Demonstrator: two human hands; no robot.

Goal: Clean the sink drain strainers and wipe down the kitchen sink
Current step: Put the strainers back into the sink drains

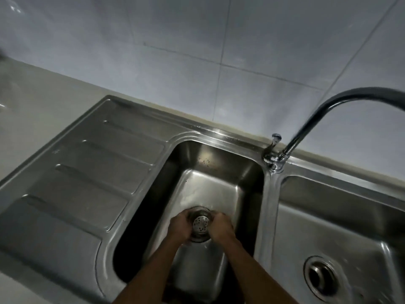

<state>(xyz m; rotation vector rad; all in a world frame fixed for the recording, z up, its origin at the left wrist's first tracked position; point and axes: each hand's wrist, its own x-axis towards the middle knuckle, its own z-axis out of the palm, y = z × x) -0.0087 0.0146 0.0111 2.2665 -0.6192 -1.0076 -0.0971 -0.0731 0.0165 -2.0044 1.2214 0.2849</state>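
A round perforated metal drain strainer [199, 224] sits at the drain of the left basin [210, 185] of a stainless double sink. My left hand [180, 227] grips its left side and my right hand [221, 227] grips its right side, fingers curled round the rim. Part of the drain ring shows above and below the strainer. The right basin [341, 218] holds a second drain [320, 275] with a dark open centre; whether a strainer sits in it I cannot tell.
A curved chrome faucet [311, 128] with a small lever rises from the divider between the basins, its spout arching to the right. A ribbed drainboard [92, 170] lies left of the basin. A pale countertop [32, 95] and tiled wall lie behind.
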